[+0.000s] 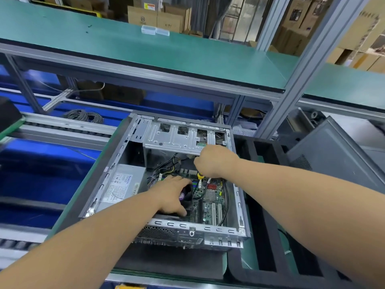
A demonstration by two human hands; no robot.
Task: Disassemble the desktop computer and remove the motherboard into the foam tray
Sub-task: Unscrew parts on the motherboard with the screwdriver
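Note:
An open desktop computer case (116,163) lies on its side on the bench. Inside it the green motherboard (210,203) sits flat, with cables across it. My left hand (173,195) rests on the black CPU fan (186,198), fingers wrapped around its edges. My right hand (214,160) is closed on a screwdriver with a yellow handle (200,175), whose tip points down at the board's far edge. A black foam tray (262,205) lies just right of the case.
A silver power supply (123,184) fills the case's left side and a metal drive cage (175,134) its far end. The grey removed side panel (333,151) leans at the right. A green shelf (145,51) overhangs the bench, on an aluminium post (291,94).

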